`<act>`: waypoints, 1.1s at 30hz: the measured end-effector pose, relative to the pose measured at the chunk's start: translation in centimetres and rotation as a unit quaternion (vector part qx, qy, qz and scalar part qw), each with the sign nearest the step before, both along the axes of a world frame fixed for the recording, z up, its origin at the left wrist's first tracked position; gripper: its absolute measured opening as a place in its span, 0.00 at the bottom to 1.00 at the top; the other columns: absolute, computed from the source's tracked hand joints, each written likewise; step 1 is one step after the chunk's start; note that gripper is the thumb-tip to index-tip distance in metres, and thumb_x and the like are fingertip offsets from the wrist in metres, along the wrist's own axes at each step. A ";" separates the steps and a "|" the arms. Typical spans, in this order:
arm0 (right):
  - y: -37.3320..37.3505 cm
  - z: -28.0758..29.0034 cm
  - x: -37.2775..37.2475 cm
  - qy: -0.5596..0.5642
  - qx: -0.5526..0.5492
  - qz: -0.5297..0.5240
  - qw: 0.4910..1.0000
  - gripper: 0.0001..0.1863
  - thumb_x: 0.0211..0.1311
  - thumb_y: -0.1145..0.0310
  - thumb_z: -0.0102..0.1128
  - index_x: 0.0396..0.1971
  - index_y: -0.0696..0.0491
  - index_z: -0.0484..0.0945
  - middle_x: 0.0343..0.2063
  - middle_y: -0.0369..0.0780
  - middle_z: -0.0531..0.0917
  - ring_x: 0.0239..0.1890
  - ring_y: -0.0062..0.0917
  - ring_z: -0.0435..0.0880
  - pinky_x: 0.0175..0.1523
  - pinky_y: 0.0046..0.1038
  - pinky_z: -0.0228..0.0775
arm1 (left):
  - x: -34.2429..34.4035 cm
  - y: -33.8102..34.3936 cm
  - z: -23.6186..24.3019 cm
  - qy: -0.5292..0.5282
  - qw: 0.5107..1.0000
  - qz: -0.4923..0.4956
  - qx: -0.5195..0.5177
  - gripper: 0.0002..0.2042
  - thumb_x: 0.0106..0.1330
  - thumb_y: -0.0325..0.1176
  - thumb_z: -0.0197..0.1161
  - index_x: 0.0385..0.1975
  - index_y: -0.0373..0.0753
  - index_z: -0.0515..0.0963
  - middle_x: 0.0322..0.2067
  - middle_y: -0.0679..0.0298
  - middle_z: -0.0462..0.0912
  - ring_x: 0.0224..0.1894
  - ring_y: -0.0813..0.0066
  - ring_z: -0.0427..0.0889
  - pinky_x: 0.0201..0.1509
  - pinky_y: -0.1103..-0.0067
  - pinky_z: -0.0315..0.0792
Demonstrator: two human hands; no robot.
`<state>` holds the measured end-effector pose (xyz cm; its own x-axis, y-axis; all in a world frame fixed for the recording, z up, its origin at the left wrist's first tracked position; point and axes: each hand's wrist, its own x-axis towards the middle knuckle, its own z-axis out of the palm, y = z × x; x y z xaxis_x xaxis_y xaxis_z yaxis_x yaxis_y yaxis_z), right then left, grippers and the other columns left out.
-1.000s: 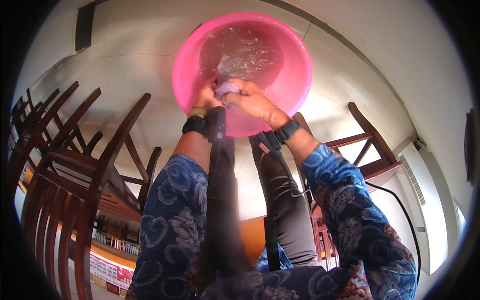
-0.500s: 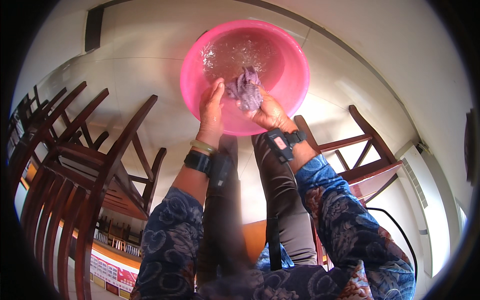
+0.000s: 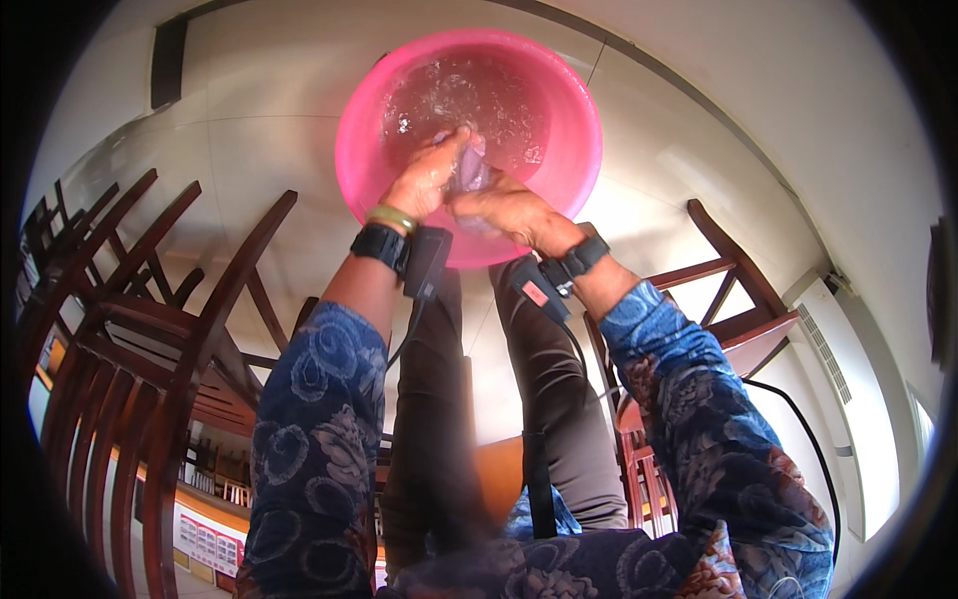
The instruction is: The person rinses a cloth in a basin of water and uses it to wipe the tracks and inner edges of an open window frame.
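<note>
A round pink basin point(image 3: 574, 170) stands on the floor, with cloudy, rippling water point(image 3: 429, 95) inside. Over its near side, a wet greyish-purple cloth point(image 3: 469, 172) is bunched up between my two hands. My left hand point(image 3: 427, 178) closes on the cloth from the left, its fingertips at the top of the bundle. From the right, my right hand point(image 3: 504, 210) wraps the lower part, somewhat blurred by motion. Most of the cloth is hidden by the fingers.
Dark wooden chairs stand at the left point(image 3: 190, 349) and a dark wooden chair point(image 3: 738, 299) at the right. Black devices are strapped to both wrists. A black cable point(image 3: 813, 449) runs down at the right, near a white wall unit point(image 3: 848, 399).
My left hand has come in from beside the cloth and closed on it. The cloth, loosely held in the right hand before, is now squeezed between both hands.
</note>
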<state>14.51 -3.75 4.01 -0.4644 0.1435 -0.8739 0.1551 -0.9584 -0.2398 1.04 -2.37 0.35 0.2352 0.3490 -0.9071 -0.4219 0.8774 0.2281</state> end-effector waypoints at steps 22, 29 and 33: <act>-3.8 5.5 -1.1 0.340 -0.393 -0.440 0.732 0.25 0.58 0.49 0.49 0.41 0.58 0.71 0.23 0.43 0.75 0.17 0.24 0.71 0.14 0.16 0.58 | -1.6 -1.5 5.3 -0.365 0.898 0.183 0.165 0.35 0.60 0.65 0.37 0.48 0.38 0.73 0.46 0.52 0.72 0.48 0.59 0.72 0.51 0.70 0.71; -1.5 6.0 -0.5 0.211 -0.248 -0.315 0.892 0.14 0.54 0.64 0.62 0.38 0.52 0.71 0.23 0.34 0.72 0.15 0.11 0.62 0.13 0.12 0.49 | -1.6 0.9 4.7 -0.184 0.976 -0.041 0.111 0.12 0.65 0.39 0.53 0.28 0.36 0.72 0.23 0.67 0.70 0.29 0.76 0.73 0.35 0.77 0.71; -0.5 5.0 -1.1 0.068 -0.108 -0.159 0.979 0.08 0.49 0.73 0.58 0.32 0.53 0.73 0.17 0.32 0.70 0.11 0.11 0.58 0.13 0.16 0.46 | -0.5 2.6 4.1 -0.151 0.983 -0.089 0.053 0.12 0.65 0.39 0.53 0.27 0.36 0.72 0.15 0.70 0.65 0.20 0.78 0.69 0.28 0.80 0.70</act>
<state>13.43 -4.26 8.96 -0.5405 0.1189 -0.8329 -0.1780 -0.9837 -0.0249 0.55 0.24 4.42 0.5538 0.3672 -0.7473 -0.3273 0.9213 0.2102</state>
